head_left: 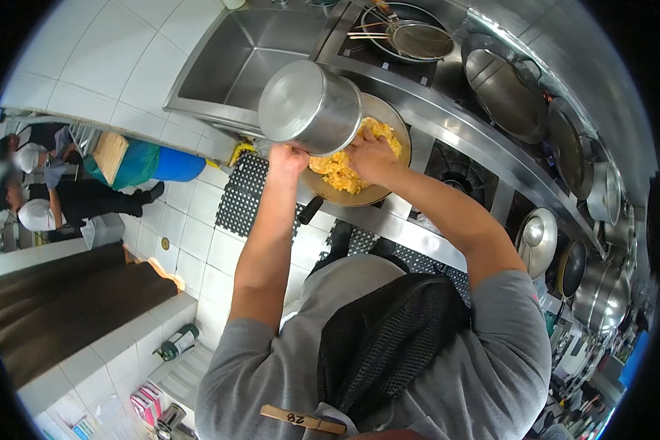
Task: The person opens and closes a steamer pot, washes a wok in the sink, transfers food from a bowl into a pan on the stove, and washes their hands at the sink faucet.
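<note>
My left hand grips the rim of a metal pot, which is tipped on its side over a frying pan. Chunky yellow food, resembling scrambled egg, lies in the pan below the pot's mouth. Among this food, close to the pot's edge, is my right hand, its fingers apart; some fingertips are hidden. The pan's black handle points toward my body. The pot's inside is turned away from view.
Beyond the pot is a steel sink. A strainer rests on a pan at the back. Several woks line the stove's far side; a gas burner is right of my pan. Two people stand at the far left.
</note>
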Motion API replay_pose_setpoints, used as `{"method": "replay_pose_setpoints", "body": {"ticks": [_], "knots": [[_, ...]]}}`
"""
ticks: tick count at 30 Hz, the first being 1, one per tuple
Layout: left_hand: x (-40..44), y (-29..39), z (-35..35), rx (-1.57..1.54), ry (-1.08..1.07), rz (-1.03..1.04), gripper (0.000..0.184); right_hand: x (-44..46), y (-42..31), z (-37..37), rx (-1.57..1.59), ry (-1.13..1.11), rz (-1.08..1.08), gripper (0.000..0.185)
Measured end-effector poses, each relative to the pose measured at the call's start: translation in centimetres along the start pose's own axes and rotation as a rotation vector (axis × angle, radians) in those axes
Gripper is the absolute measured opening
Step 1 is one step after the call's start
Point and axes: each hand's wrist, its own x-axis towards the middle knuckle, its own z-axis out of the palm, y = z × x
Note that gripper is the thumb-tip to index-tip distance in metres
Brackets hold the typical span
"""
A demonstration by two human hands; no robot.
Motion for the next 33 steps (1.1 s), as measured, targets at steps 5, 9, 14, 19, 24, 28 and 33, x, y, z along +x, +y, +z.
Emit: {"method": "replay_pose_setpoints", "body": {"ticks": [5, 9, 14, 19, 24, 28, 33], "knots": [[0.0, 0.4, -0.5, -0.002, 0.088, 0.027, 0.032, -0.4, 0.3, -0.7, 0.072, 0.028, -0.022, 0.059], [0.4, 0.2, -0.4, -0.002, 0.056, -0.003, 0.031, -1.9, 0.9, 2.0, 0.213, 0.186, 0.015, 0.051], [1.3, -1.1, -0.4, 0.017, 0.131, -0.008, 0.033, -3.0, 1.3, 4.0, 0.06, 0.567, -0.174, 0.038], [3.0, -1.2, -0.5, 0.13, 0.131, 0.045, 0.034, -5.3, 1.7, 0.0, 0.383, 0.474, -0.186, 0.032], [-0.6, 1.0, 4.4, 0.103, 0.11, 0.034, 0.032, -7.0, 1.8, -3.4, 0.63, 0.686, -0.128, 0.028], [0.7, 2.3, 3.8, 0.22, 0.154, 0.165, 0.033, -4.4, 3.7, 3.1, 0.879, 0.749, 0.068, 0.026], [-3.8, 1.9, 7.2, 0.685, -0.013, 0.387, 0.034, -5.4, 5.7, 3.5, 1.539, 0.54, 0.117, 0.032]]}}
